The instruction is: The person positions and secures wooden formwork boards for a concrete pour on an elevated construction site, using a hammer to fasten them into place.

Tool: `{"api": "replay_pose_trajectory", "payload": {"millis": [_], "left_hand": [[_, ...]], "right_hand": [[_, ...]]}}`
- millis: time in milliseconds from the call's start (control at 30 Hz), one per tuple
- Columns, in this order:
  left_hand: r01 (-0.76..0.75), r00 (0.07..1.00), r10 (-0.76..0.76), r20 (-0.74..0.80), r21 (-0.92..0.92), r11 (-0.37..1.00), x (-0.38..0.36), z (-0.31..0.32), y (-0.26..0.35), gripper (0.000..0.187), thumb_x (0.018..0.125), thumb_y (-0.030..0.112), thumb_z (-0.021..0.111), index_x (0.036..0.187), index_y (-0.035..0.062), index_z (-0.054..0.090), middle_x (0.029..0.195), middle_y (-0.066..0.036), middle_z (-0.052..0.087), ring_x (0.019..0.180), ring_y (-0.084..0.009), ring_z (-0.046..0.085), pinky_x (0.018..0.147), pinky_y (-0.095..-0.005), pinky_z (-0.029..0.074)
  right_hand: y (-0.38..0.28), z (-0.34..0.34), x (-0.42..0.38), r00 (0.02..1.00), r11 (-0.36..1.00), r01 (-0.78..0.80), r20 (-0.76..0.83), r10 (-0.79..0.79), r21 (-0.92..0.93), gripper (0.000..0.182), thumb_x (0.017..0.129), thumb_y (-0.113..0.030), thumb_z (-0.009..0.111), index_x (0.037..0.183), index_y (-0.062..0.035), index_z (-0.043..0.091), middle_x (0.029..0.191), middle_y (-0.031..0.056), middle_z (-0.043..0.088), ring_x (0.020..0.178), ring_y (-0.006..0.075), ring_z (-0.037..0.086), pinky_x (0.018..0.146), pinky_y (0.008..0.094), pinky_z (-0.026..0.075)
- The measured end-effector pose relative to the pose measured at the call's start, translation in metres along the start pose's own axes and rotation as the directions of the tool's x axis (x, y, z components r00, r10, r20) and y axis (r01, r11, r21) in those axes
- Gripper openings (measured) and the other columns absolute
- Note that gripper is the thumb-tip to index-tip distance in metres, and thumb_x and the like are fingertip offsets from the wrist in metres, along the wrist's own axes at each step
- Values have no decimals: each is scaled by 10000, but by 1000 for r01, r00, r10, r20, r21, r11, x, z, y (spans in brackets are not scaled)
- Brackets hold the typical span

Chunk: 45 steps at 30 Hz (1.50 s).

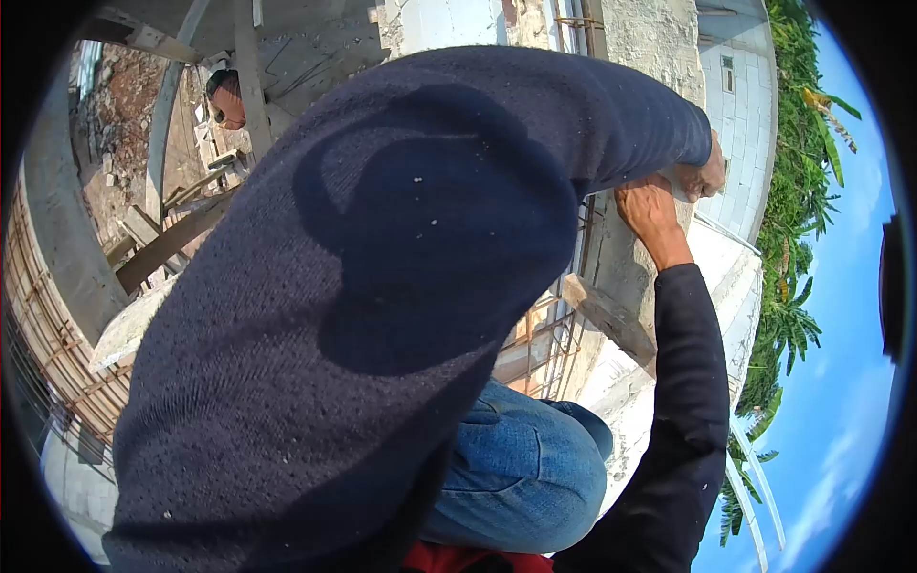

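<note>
My left hand point(705, 176) comes out of a dark sleeve at the upper right, with its fingers curled at the edge of a rough concrete column point(659, 57). Right beside it, my right hand point(653, 212) is bent at the wrist, its fingers closed and partly behind the left sleeve. Whatever the two hands grip is hidden or too small to name. Below my right hand a wooden board point(607, 315) juts out along the concrete.
Tied rebar point(549, 349) runs beside the column. A white block wall point(740, 105) and banana plants point(798, 315) stand beyond. At left are wooden beams point(177, 244), rubble point(124, 105) and a rebar cage point(57, 334). My bent knee in jeans point(535, 468) is close below.
</note>
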State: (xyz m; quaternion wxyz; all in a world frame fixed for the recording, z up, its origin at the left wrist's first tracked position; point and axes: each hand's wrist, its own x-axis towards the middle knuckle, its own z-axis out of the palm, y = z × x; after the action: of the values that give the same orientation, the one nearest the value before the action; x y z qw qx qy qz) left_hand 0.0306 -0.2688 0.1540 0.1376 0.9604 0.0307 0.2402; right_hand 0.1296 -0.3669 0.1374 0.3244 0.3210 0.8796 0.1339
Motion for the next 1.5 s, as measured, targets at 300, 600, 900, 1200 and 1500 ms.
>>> {"api": "replay_pose_trajectory", "payload": {"millis": [300, 600, 900, 1200, 1500], "left_hand": [[-19, 1000, 18, -14, -3, 1000, -1, 2, -6, 219, 822, 320, 576, 910, 145, 674, 874, -75, 673, 891, -272, 627, 742, -478, 432], [25, 999, -24, 20, -21, 999, -3, 3, -6, 237, 826, 330, 580, 940, 140, 664, 900, -87, 674, 913, -278, 627, 763, -468, 449], [13, 999, -14, 32, 14, 1000, 2, 0, -1, 258, 843, 367, 579, 958, 149, 656, 943, -84, 671, 959, -263, 618, 792, -457, 439], [59, 998, -58, 36, -12, 998, 6, 7, -5, 267, 859, 367, 561, 973, 141, 648, 937, -92, 661, 954, -274, 610, 799, -466, 428], [44, 998, -45, 47, 16, 999, 9, 5, -6, 281, 856, 378, 568, 973, 135, 647, 924, -94, 663, 934, -268, 618, 756, -470, 440]], "right_hand": [[5, 20, -6, 999, 999, 22, -46, -20, 36, 170, 772, -145, 547, 865, -29, 629, 858, 152, 606, 843, 279, 583, 742, 407, 440], [13, -20, -24, 996, 990, -47, 77, 37, 135, 174, 809, -93, 522, 909, -74, 663, 765, 140, 646, 672, 303, 624, 621, 413, 486], [4, -55, -38, 976, 948, -218, 38, 215, 233, 95, 787, -72, 544, 843, -55, 619, 835, 141, 628, 680, 343, 609, 576, 404, 485], [-5, -13, -2, 989, 976, -74, -113, 98, 205, 82, 734, -95, 549, 696, -39, 594, 678, 172, 600, 637, 336, 601, 598, 433, 468], [-10, -59, -52, 960, 960, -279, 23, 278, 36, 62, 798, -83, 536, 834, -38, 560, 720, 149, 620, 602, 305, 624, 521, 401, 488]]}}
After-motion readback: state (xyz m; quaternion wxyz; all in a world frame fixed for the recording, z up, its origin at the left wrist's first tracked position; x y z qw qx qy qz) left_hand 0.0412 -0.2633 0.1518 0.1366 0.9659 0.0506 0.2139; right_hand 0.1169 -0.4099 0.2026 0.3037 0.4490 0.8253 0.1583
